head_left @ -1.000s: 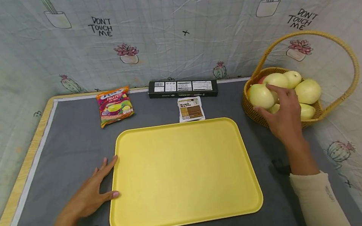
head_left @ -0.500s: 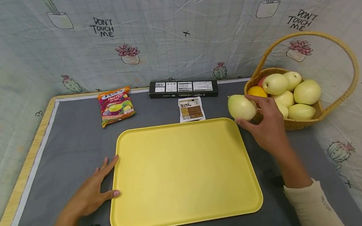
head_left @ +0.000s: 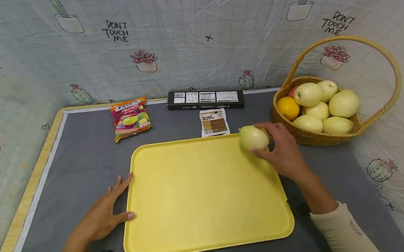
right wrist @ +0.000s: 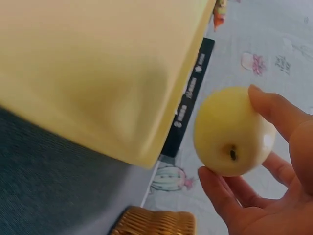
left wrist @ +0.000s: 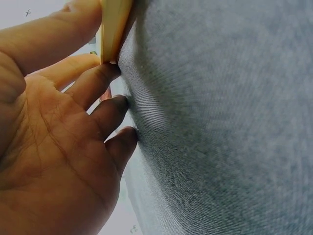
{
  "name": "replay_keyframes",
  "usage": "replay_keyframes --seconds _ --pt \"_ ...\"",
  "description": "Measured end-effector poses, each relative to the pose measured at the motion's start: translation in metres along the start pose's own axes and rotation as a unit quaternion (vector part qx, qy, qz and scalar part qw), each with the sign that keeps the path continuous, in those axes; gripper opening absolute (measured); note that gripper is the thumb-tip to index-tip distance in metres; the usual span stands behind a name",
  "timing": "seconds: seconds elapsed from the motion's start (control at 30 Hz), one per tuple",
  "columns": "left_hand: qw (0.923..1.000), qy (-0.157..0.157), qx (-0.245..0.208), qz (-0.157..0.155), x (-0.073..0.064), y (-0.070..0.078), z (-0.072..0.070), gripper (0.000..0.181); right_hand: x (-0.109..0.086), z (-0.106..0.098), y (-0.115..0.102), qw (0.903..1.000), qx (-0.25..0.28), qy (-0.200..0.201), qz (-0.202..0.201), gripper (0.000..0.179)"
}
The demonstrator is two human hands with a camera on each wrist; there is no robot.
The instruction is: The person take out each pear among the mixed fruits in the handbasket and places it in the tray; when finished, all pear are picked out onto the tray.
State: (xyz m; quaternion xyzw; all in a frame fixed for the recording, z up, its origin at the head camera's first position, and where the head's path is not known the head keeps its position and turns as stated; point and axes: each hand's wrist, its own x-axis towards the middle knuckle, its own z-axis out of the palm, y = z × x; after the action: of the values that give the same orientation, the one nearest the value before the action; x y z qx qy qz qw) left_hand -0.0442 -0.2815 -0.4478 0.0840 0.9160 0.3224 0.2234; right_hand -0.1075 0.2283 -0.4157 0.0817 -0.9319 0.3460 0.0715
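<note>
A pale yellow-green pear (head_left: 253,137) is between the thumb and fingers of my right hand (head_left: 282,149), over the far right corner of the yellow tray (head_left: 211,193). The right wrist view shows the pear's dark-centred dimple (right wrist: 233,152) facing the camera. At the tray's left side, my left hand (head_left: 99,218) rests with spread fingers, the thumb and index fingertips at the rim. From the left wrist, the thumb lies against the tray edge (left wrist: 115,29) while the other fingertips reach down to the grey cloth (left wrist: 220,122).
At the right stands a wicker basket (head_left: 320,141) with a tall handle, holding several pale pears, an orange (head_left: 288,108) and a partly hidden red fruit (head_left: 292,91). Behind the tray lie a colourful snack bag (head_left: 131,119), a black box (head_left: 205,99) and a small white packet (head_left: 214,122).
My right hand has lifted the pear from the basket and carried it left and nearer to me, over the tray's corner. The orange now shows in the basket. My left hand stays put.
</note>
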Motion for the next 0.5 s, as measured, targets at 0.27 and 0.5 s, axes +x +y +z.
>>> replay_keyframes --seconds 0.27,0.5 --pt "0.9999 0.007 -0.007 0.004 0.000 0.002 0.001 0.118 0.002 0.009 0.005 0.9971 -0.013 -0.068 0.030 0.069" --pt "0.9996 0.013 -0.018 0.016 0.001 0.001 0.002 0.118 0.004 0.012 0.007 0.9959 -0.011 -0.084 0.029 0.070"
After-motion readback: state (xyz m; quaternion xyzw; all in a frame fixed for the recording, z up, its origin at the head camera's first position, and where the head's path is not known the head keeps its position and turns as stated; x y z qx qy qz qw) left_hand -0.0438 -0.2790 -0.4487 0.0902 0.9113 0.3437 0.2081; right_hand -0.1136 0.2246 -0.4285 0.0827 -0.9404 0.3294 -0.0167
